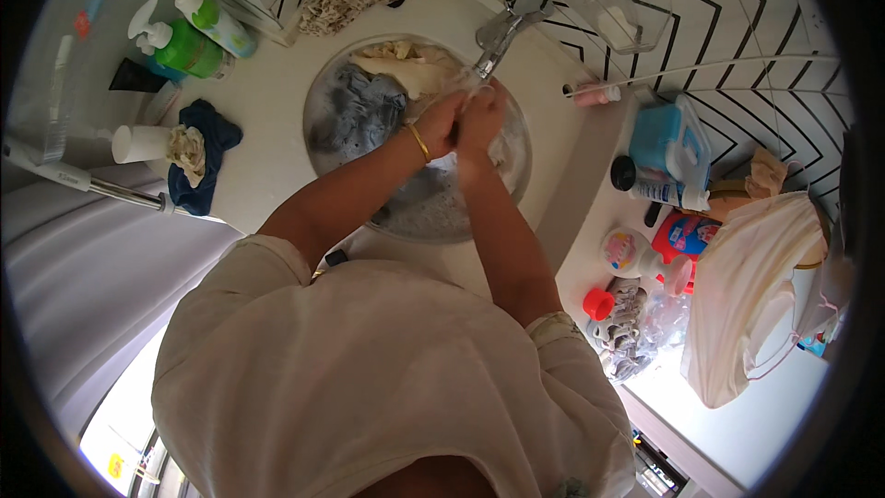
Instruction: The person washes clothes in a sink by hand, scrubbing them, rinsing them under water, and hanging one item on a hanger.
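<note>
Both my hands are together over a round metal basin, its rim (314, 69) curving round them. My left hand (442, 121), with a yellow bangle at the wrist, meets my right hand (480, 117) just under the chrome faucet (494, 52). Water runs from the spout onto them. Something dark shows between the palms, too hidden to name, and a bit of white cloth (444, 161) shows just below. Wet grey-blue cloth (366, 107) lies in the basin's left part, cream cloth (415, 69) at its back. Greyish, sudsy water (429, 211) fills the near part.
Pump bottles (190, 48) stand at the left, near a white cup (138, 144) and dark blue cloth (197, 159). A shaggy cloth (346, 0) lies behind the basin. At the right are a blue container (657, 135), a white pump bottle (626, 252) and a hanging cream cloth (747, 283).
</note>
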{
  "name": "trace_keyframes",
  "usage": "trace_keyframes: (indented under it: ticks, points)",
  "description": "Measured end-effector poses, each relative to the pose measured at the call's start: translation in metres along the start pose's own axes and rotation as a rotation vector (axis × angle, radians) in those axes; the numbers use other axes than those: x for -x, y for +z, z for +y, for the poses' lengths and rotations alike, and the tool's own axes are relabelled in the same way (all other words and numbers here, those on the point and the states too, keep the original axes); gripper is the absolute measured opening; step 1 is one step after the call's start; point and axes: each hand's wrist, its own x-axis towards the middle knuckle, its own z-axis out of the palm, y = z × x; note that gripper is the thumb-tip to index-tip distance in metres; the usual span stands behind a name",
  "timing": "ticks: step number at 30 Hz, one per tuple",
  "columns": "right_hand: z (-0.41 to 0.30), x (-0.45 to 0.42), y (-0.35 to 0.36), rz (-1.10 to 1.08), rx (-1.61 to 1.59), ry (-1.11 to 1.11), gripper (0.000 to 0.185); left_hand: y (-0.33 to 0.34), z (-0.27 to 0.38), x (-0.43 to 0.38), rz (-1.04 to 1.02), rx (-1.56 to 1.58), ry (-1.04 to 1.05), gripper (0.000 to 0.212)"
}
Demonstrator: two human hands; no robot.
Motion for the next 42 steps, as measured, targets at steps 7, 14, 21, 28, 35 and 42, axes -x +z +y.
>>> trace_keyframes:
  ticks: [7, 14, 21, 28, 35, 42]
  points:
    - [0.0, 0.014, -0.014, -0.259, 0.525, -0.812, 0.021, -0.01, 0.026, -0.021, 0.236, -0.098, -0.16, 0.035]
    - [-0.005, 0.003, -0.01, -0.101, 0.727, -0.766, 0.015, -0.028, 0.013, -0.037, 0.133, -0.592, 0.248, 0.022]
    - [0.004, -0.007, -0.007, -0.129, 0.732, -0.598, 0.019, 0.0, 0.016, -0.024, 0.31, -0.518, 0.151, 0.023]
    - [-0.009, -0.006, -0.022, -0.249, 0.328, -0.423, 0.055, -0.006, 0.029, -0.034, 0.093, -0.006, -0.063, 0.046]
    - [-0.031, -0.03, -0.061, -0.256, 0.319, -0.292, 0.052, 0.006, 0.033, -0.026, -0.044, 0.134, 0.034, 0.032]
    - [-0.09, -0.043, -0.047, -0.236, 0.384, -0.623, 0.037, -0.003, 0.033, -0.022, -0.077, 0.158, 0.033, 0.027]
